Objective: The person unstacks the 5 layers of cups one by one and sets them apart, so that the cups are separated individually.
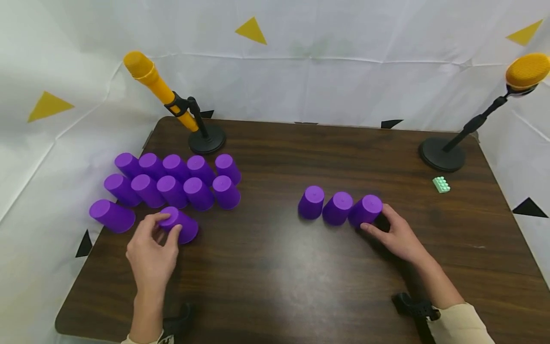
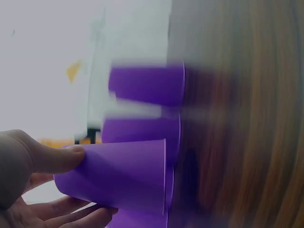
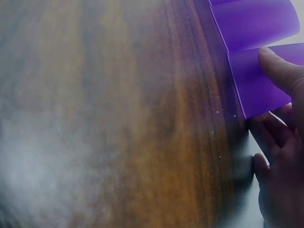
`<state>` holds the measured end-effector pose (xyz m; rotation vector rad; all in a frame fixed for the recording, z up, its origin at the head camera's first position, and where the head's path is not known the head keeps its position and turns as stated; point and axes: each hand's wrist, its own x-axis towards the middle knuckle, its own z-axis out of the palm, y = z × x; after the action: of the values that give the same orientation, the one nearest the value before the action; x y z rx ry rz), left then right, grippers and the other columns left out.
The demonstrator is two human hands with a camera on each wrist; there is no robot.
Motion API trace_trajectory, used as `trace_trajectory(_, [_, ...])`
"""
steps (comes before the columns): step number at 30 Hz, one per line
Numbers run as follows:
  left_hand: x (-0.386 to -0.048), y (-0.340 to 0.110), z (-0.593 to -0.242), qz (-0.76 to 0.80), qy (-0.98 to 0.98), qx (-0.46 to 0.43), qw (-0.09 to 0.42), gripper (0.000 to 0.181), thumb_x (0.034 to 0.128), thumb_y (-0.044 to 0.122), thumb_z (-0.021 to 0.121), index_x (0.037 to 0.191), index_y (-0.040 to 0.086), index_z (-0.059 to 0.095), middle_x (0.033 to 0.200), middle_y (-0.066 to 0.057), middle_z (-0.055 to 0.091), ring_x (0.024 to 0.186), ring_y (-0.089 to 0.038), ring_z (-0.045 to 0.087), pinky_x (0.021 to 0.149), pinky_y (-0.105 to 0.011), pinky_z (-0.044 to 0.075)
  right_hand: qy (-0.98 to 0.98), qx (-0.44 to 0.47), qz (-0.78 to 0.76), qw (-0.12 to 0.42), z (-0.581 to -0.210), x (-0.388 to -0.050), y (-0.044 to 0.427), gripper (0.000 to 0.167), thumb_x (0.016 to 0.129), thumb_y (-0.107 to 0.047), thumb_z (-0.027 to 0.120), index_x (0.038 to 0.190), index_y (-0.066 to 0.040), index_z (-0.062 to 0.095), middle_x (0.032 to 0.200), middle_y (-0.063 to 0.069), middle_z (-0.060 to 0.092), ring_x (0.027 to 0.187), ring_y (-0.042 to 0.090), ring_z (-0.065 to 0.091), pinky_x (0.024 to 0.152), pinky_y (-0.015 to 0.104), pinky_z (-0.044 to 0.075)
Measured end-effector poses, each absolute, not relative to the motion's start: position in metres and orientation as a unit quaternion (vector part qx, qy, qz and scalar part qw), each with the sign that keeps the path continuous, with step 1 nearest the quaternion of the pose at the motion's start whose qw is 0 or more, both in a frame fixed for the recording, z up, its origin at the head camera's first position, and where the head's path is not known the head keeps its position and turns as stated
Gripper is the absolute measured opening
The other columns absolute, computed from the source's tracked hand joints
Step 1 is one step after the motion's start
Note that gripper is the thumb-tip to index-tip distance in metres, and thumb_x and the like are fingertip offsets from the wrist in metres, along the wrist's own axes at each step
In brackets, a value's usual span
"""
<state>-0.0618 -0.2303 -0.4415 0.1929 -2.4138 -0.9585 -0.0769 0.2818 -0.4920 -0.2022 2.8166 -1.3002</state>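
Observation:
My left hand (image 1: pixel 153 253) grips an upside-down purple cup (image 1: pixel 184 226) near its closed end, thumb on one side and fingers on the other. That cup is in front of several more upside-down purple cups (image 1: pixel 198 195) at the table's left; one of them (image 1: pixel 112 216) stands to the left of my hand. In the left wrist view the gripped cup (image 2: pixel 118 175) overlaps others behind it. Farther right, my right hand (image 1: pixel 397 234) holds the rightmost cup (image 1: pixel 365 211) of a row of three between thumb and fingers. Its rim (image 3: pixel 237 88) is against the table in the right wrist view.
A yellow microphone (image 1: pixel 156 88) on a black stand is behind the left cups. Another yellow microphone (image 1: pixel 527 70) stands at the back right, with a small mint-green toy brick (image 1: pixel 441 184) before its base. White sheeting (image 1: pixel 318 86) surrounds the dark wooden table (image 1: pixel 279 267).

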Motion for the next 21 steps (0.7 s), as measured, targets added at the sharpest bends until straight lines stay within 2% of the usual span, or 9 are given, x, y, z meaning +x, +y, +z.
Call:
trace_trajectory(5, [-0.068,-0.264,-0.443,-0.299,-0.899,0.114,0.300,0.030,0.0787,0.009,0.082,0.105,0.003,0.068,0.099,-0.017,0.068,0.086,-0.035,0.065,0.077,-0.054,0.046,0.906,-0.061,-0.419,0.027,-0.491,-0.076,0.282,0.056,0.091,-0.028,0.072,0.135,-0.003,0.048,0.125,0.021,0.055,0.122,0.042,0.047,0.102,0.066,0.030])
trace_trajectory(7, [-0.072,-0.272,-0.444,-0.286,-0.901,0.123,0.303,0.029,0.0793,0.010,0.081,0.104,0.003,0.068,0.098,-0.019,0.067,0.086,-0.038,0.063,0.076,-0.058,0.044,0.906,-0.058,-0.419,0.032,-0.490,-0.076,0.282,0.057,0.091,-0.029,0.072,0.136,-0.004,0.048,0.126,0.021,0.054,0.123,0.042,0.046,0.102,0.067,0.030])
trace_trajectory(13, [-0.082,-0.284,-0.447,-0.254,-0.905,0.153,0.304,0.028,0.0800,0.014,0.081,0.103,0.006,0.069,0.096,-0.019,0.068,0.085,-0.039,0.062,0.074,-0.060,0.044,0.907,-0.057,-0.417,0.034,-0.490,-0.076,0.282,0.057,0.091,-0.030,0.072,0.136,-0.005,0.048,0.126,0.020,0.055,0.124,0.042,0.046,0.102,0.066,0.030])
trace_trajectory(21, [-0.092,-0.292,-0.449,-0.261,-0.902,0.149,0.310,0.029,0.0782,0.009,0.081,0.103,0.000,0.068,0.097,-0.023,0.067,0.087,-0.041,0.061,0.076,-0.058,0.044,0.906,-0.056,-0.419,0.033,-0.489,-0.075,0.282,0.058,0.091,-0.030,0.072,0.136,-0.004,0.048,0.126,0.020,0.055,0.123,0.042,0.046,0.102,0.067,0.030])
